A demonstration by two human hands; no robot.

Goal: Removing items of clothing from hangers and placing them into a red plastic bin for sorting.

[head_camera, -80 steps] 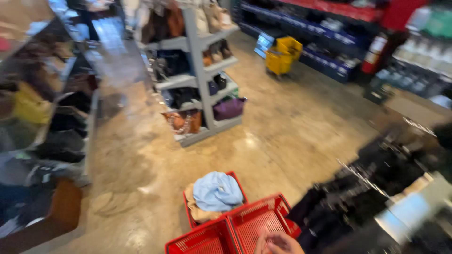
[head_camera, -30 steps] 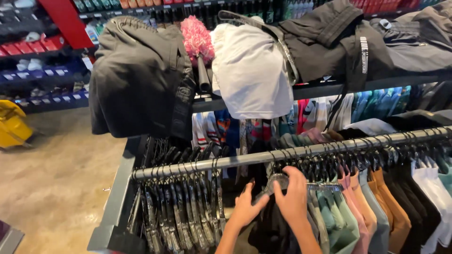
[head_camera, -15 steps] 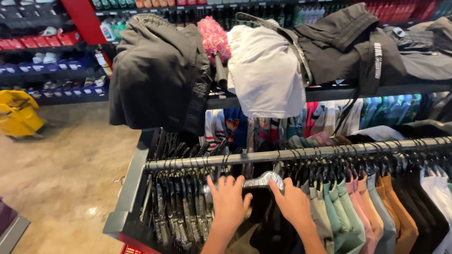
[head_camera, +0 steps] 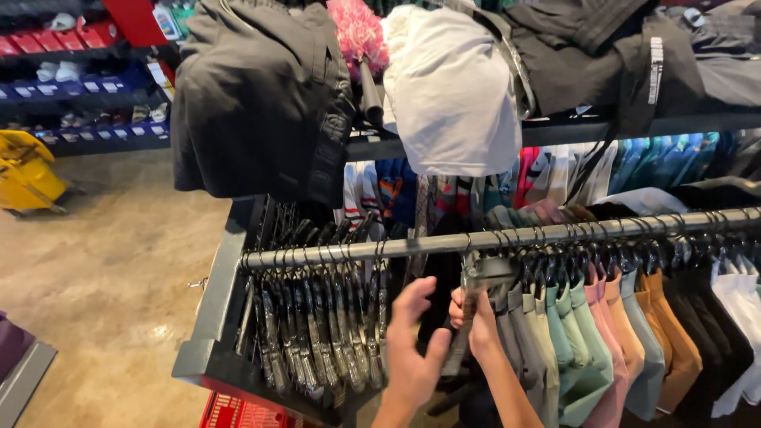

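Note:
A metal clothes rail (head_camera: 444,242) runs across in front of me, packed with hangers. My right hand (head_camera: 474,326) is closed around a grey hanger clip (head_camera: 476,277) of a grey garment (head_camera: 515,333) hanging on the rail. My left hand (head_camera: 414,357) is raised beside it, fingers spread, touching the dark clothing in the gap. To the left hang several empty black hangers (head_camera: 317,333). To the right hang green, pink, orange, black and white garments (head_camera: 626,341).
The shelf above carries a folded dark jacket (head_camera: 261,95), a white garment (head_camera: 452,87), a pink fluffy item (head_camera: 357,32) and black clothes (head_camera: 602,55). A yellow bin (head_camera: 28,170) stands on the floor at left. A red basket (head_camera: 238,412) shows below the rack.
My view has moved closer and lower to the rail. My right hand has closed on the grey hanger clip, and my left hand has shifted right beside it.

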